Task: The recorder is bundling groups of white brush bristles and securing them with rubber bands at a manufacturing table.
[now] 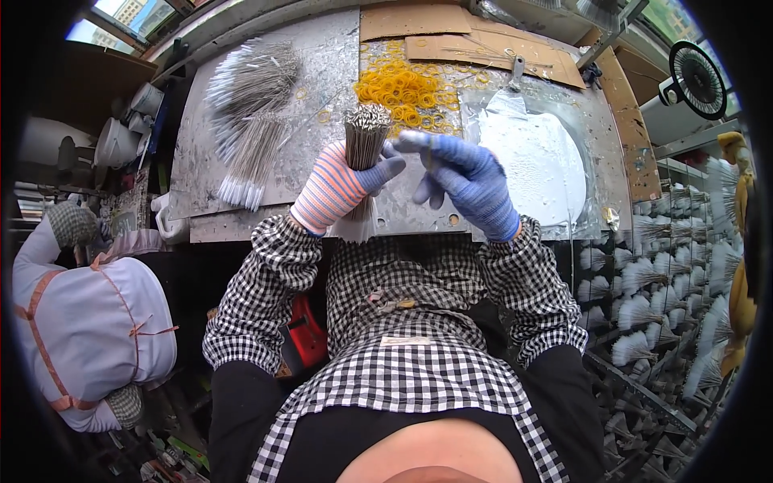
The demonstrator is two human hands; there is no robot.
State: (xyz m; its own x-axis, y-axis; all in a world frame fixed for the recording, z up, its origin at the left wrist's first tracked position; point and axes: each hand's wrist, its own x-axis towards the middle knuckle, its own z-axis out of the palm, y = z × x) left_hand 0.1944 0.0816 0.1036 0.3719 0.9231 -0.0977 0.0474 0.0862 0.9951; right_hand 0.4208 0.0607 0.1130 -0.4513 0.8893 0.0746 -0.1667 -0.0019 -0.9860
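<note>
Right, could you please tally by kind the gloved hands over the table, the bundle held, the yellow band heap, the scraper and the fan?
Gloved hands: 2
Bundle: 1
Band heap: 1
Scraper: 1
Fan: 1
Total: 6

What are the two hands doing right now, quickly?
Left hand: closed around the upright bundle.
Right hand: partly open, fingers beside the bundle; any small thing held cannot be told.

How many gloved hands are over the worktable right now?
2. Your left hand, gloved in stripes, is around the wire bundle; your right hand, gloved mostly in blue, is to the bundle's right. No others show over the worktable.
</note>
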